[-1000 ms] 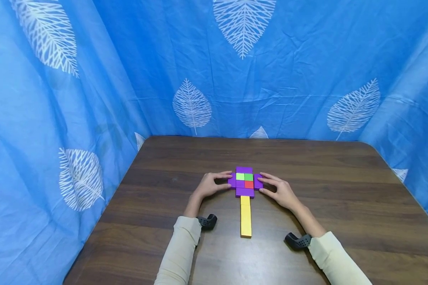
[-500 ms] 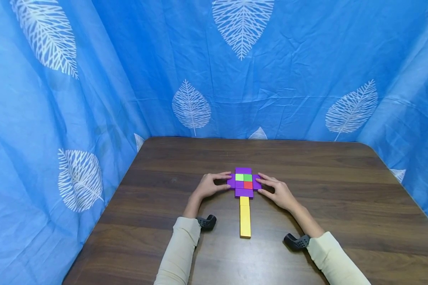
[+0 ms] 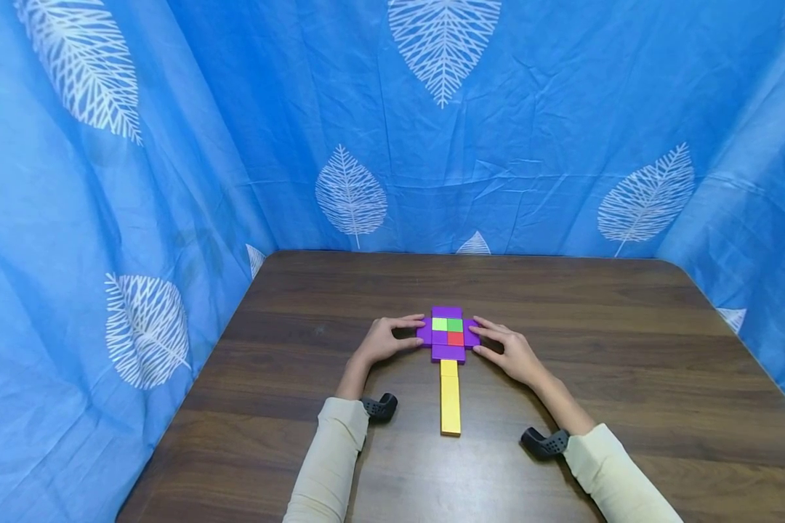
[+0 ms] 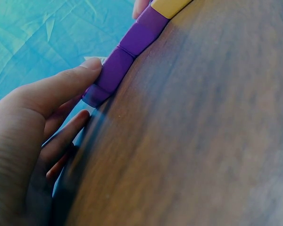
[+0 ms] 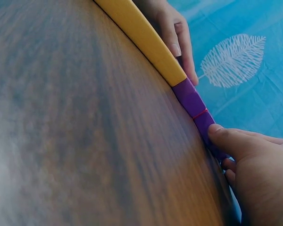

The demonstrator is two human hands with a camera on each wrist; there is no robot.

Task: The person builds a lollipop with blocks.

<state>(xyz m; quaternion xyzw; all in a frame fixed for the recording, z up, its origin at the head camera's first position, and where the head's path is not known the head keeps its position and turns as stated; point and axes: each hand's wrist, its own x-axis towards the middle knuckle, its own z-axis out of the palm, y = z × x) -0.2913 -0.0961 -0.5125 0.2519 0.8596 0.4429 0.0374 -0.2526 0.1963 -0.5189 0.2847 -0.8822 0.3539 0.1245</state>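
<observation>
Flat coloured blocks form a flower-like shape on the table. In its middle sit a light green block (image 3: pixel 440 324), a green block (image 3: pixel 454 325), a red block (image 3: pixel 455 338) and a small purple one. Purple blocks flank these: a far block (image 3: pixel 446 312), a near block (image 3: pixel 448 353), a left block (image 3: pixel 424 332) and a right block (image 3: pixel 472 333). A yellow strip (image 3: pixel 450 399), with a seam near its top, runs toward the person. My left hand (image 3: pixel 386 340) pinches the left purple block between thumb and fingers. The right purple block is pinched by my right hand (image 3: pixel 512 354).
The blocks lie on a brown wooden table (image 3: pixel 288 349). A blue curtain (image 3: pixel 536 131) with white leaf prints hangs behind it and along both sides. Black devices are strapped to both wrists, the left device (image 3: pixel 381 408) and the right device (image 3: pixel 544 443).
The right purple block has come slightly left with my right hand, so the narrow gap beside the middle blocks is gone. My left hand keeps its place; the view shifts a little.
</observation>
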